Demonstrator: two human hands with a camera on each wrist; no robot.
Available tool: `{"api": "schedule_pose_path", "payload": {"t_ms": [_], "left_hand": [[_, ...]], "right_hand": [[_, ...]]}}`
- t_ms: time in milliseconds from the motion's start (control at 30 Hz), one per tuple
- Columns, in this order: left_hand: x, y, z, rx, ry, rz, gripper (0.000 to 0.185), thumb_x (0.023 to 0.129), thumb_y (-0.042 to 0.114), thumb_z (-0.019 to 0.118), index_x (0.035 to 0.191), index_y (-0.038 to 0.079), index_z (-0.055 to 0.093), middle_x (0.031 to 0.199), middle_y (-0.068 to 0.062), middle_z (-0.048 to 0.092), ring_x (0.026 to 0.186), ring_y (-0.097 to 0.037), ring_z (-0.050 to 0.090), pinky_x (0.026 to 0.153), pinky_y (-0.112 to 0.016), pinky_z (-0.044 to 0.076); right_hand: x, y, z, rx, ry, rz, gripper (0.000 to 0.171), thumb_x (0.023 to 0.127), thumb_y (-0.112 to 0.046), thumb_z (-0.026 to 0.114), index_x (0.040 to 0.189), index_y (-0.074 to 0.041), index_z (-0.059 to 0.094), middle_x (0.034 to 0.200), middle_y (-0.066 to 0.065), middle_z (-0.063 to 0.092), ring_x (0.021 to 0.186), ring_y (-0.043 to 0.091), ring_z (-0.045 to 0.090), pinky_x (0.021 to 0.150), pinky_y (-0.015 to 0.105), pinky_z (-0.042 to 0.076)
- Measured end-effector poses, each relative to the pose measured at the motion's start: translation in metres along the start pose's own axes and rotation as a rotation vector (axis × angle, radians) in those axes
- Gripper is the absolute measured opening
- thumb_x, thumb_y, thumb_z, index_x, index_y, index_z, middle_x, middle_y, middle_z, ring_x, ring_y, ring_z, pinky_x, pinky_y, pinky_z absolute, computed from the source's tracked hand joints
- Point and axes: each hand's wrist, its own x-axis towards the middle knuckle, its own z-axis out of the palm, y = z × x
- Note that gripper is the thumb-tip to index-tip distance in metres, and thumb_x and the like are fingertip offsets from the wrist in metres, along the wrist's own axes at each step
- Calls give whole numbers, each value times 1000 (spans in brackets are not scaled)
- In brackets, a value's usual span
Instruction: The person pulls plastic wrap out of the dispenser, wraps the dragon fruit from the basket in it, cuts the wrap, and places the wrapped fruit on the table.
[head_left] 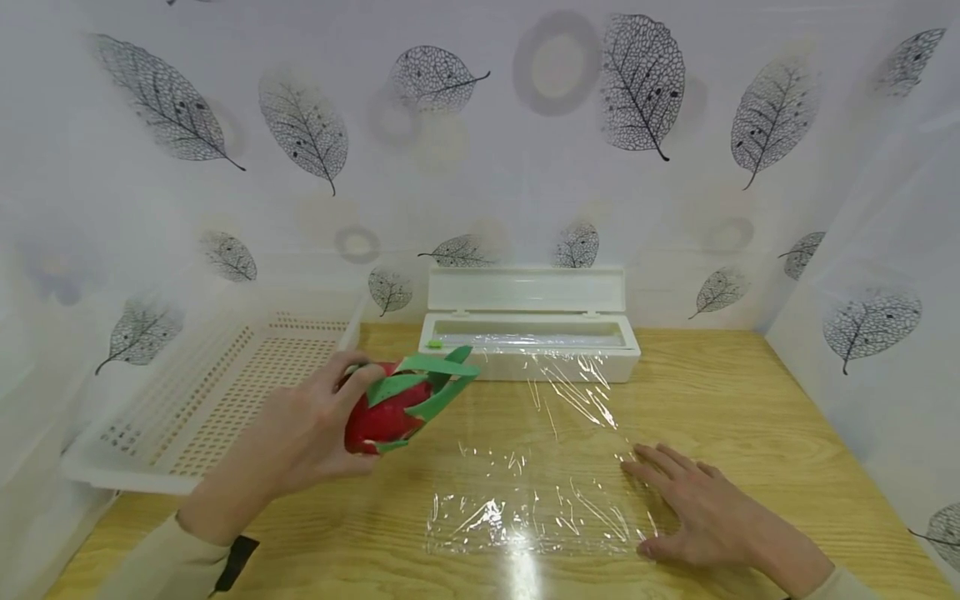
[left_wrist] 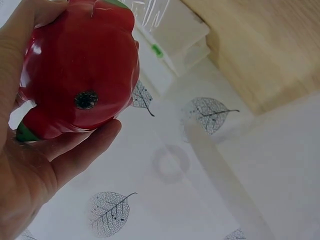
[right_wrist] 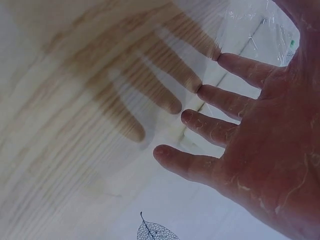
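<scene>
A red dragon fruit point(head_left: 386, 414) with green leaf-like scales is gripped in my left hand point(head_left: 315, 417), raised left of the cling film. In the left wrist view the glossy red underside of the dragon fruit point(left_wrist: 82, 65) shows a dark round spot, with thumb and fingers curled about it. A sheet of clear cling film point(head_left: 525, 508) stretches across the wooden table from the white dispenser box point(head_left: 525, 367). My right hand point(head_left: 701, 508) is spread with straight fingers, its fingertips at the film's right edge. The right wrist view shows the palm point(right_wrist: 270, 145) and the fingers' reflection on the tabletop.
The dispenser box stands at the back with its lid point(head_left: 527, 290) raised and a small green piece point(head_left: 435, 344) at its left. A white perforated basket point(head_left: 142, 479) sits on the left. Leaf-printed white sheeting point(head_left: 480, 192) encloses the wooden table point(head_left: 750, 400) at back and sides.
</scene>
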Motion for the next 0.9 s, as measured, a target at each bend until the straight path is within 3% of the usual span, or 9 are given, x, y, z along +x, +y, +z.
{"api": "schedule_pose_path", "payload": {"t_ms": [333,533,633,733,800,900], "left_hand": [[0,5,2,12,-31,-12,88,54,50,90,128,15,55,123,-9,61,80,-14,66,45,-22,45],[1,6,5,-11,-17,-4,90,53,48,91,128,15,55,123,-8,61,81,-13,65,46,-20,44],[1,7,7,-31,-14,1,88,53,46,90,127,16,55,122,-6,60,79,-11,63,46,-17,43],[1,8,9,-47,-20,-2,87,53,45,91,126,16,55,122,-4,59,79,-9,62,48,-15,43],[0,8,10,-52,-26,-7,87,53,45,91,127,16,55,122,-4,59,79,-9,62,48,-14,43],[0,9,11,-58,-23,-7,87,54,44,91,127,16,55,122,-5,59,81,-10,62,50,-16,47]], "right_hand": [[-1,0,2,20,14,-6,93,70,-66,81,146,-20,53,154,14,49,136,49,50,82,68,53],[-1,0,1,25,-6,4,93,72,-68,78,147,-18,53,154,16,49,137,49,49,86,69,52],[-3,-1,0,0,0,-33,89,76,-67,77,144,-14,56,151,17,50,135,47,52,92,67,52],[-5,-6,1,-56,97,-134,78,78,-61,79,137,-13,62,147,13,55,128,37,60,94,58,55],[-3,-11,1,-63,192,-191,61,81,-49,82,130,-17,67,142,9,60,121,30,65,90,50,59],[2,-20,5,-58,322,-207,38,83,-29,84,118,-20,72,132,5,68,111,23,71,85,42,62]]}}
